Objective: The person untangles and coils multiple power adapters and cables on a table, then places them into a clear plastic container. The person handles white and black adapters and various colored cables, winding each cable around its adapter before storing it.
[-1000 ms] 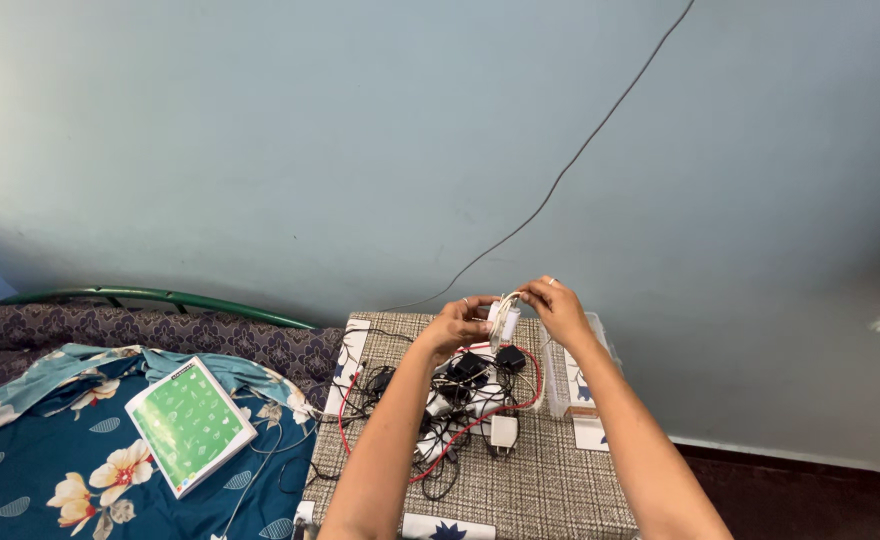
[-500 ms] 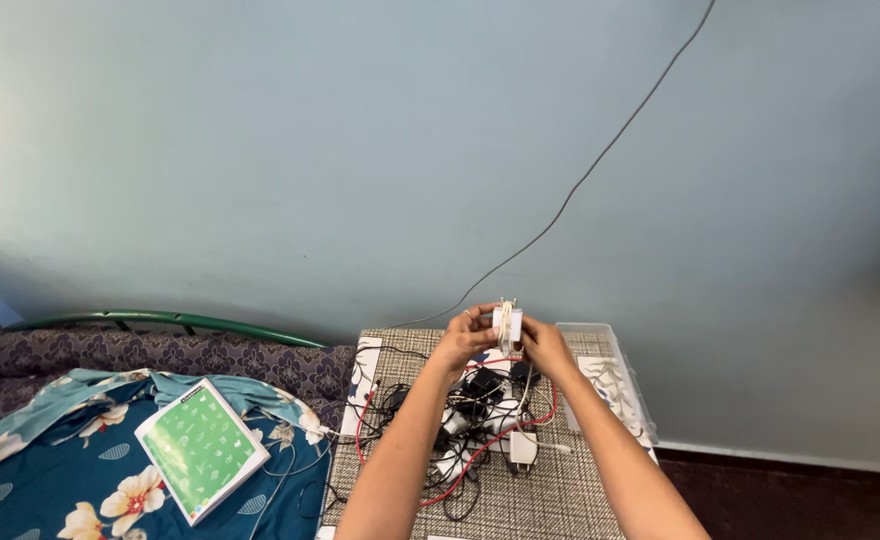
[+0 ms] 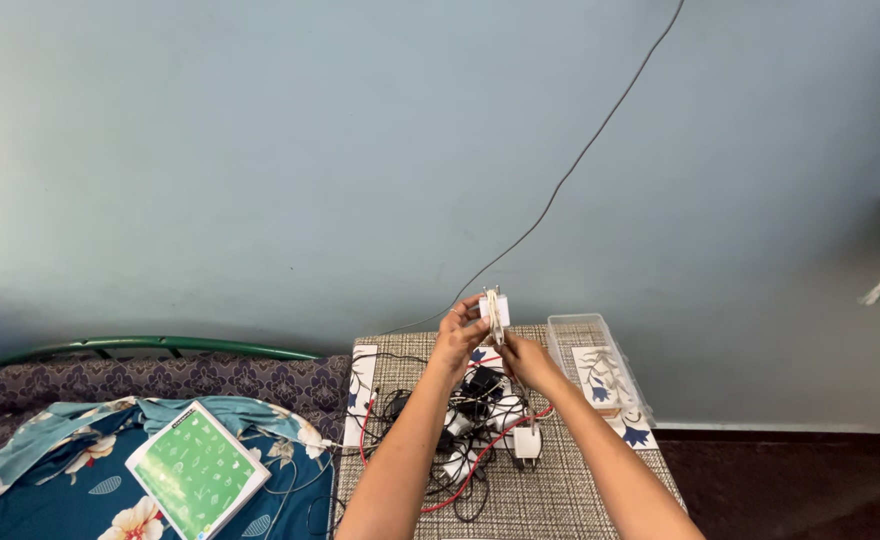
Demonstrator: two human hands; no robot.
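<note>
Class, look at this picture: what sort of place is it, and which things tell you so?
Probably a bedroom at home: a bed with floral blue bedding, a green metal bed rail, and a small checked-cloth table heaped with tangled charger cables.

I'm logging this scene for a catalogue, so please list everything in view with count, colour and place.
charger: one, white, cord wound round it, held up in both hands
cable pile: several black, white and red leads with adapters, on the table
table: one, grey checked cloth, centre bottom
tray: one, clear plastic, right edge of the table
book: one, green and white, on the bed
bed: one, blue floral sheet, bottom left
wall wire: one, dark, running diagonally up the blue wall
left hand: grips the charger
right hand: pinches the cord below the charger
</note>
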